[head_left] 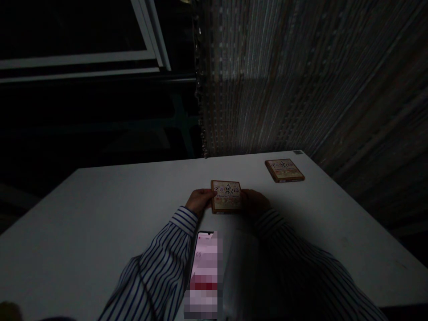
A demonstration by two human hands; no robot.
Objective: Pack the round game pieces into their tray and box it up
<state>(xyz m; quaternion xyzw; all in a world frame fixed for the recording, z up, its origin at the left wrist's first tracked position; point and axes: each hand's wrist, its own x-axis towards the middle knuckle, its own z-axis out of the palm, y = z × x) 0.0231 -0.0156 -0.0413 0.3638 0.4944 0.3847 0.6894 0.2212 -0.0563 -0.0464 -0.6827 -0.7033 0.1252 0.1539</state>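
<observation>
My left hand (pixel 199 201) and my right hand (pixel 254 201) grip a flat square box (pixel 226 196) by its opposite sides, just above the white table (pixel 100 209). The box has a brown border and a pale printed face with black brush lettering. My right hand lies in deep shadow. Farther off, toward the table's back right corner, a second box of the same look (pixel 284 170) lies flat, apart from both hands. Striped shirt sleeves cover both my forearms.
A smartphone (pixel 203 272) with a pixelated screen lies between my forearms, beside a pale, translucent object (pixel 239 272). A hanging woven or beaded curtain (pixel 264 76) rises behind the table's far edge. A window frame (pixel 80 58) shows in the dark at upper left.
</observation>
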